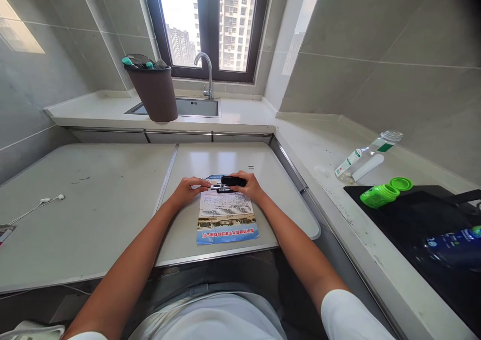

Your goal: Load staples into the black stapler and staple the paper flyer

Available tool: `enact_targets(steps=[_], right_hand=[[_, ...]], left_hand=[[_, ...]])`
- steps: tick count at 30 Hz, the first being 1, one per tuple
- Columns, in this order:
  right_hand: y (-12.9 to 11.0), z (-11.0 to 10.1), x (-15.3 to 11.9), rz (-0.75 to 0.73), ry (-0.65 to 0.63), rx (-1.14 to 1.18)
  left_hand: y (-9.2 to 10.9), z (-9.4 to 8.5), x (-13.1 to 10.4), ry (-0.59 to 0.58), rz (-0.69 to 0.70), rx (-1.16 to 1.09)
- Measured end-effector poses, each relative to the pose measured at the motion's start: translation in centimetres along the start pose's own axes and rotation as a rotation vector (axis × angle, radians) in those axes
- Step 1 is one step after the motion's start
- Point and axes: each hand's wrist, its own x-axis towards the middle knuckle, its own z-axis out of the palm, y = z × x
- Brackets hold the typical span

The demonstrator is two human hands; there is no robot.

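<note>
A printed sheet (227, 223) with a blue lower band lies on the white folding table (120, 190). Over its upper part is a black stapler (233, 181), tilted sideways, with a metal part towards the left. My right hand (251, 185) is closed around the stapler's right end. My left hand (190, 190) rests at the sheet's upper left edge, its fingers pressed together at the stapler's metal end. What exactly those fingers pinch is too small to make out. Small dark staples (251, 167) lie on the table beyond my right hand.
A brown bin (156, 92) stands at the sink (199, 107) behind the table. On the right counter (300, 134) are a clear bottle (363, 162), a green container (379, 196) and a blue bottle (454, 245). White earphones (45, 200) lie at the left.
</note>
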Motion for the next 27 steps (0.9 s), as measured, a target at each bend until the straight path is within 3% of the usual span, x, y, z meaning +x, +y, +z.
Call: enact_targets(steps=[6, 10, 13, 15, 17, 21, 27], right_hand=[[-1.2, 1.9, 0.2, -0.160, -0.200, 0.015], [-1.7, 2.7, 0.0, -0.175, -0.195, 0.017], [-2.1, 2.2, 0.0, -0.127, -0.176, 0.012], [-2.2, 1.2, 0.2, -0.090, -0.114, 0.013], [-1.8, -0.2, 0.5, -0.025, 0.029, -0.003], [-0.2, -3.3, 0.6, 0.111, 0.310, -0.057], [2.1, -6.2, -0.3, 0.191, 0.309, -0.202]], left_hand=[[0.2, 1.6, 0.3, -0.094, 0.024, -0.031], [0.3, 2.3, 0.4, -0.099, 0.043, -0.005], [0.5, 2.4, 0.6, -0.061, 0.022, 0.022], [0.6, 2.3, 0.9, -0.017, 0.000, 0.063], [0.4, 2.2, 1.0, -0.003, -0.010, 0.133], [-0.8, 2.0, 0.6, -0.166, 0.002, 0.357], [-3.3, 0.2, -0.3, -0.178, -0.098, 0.522]])
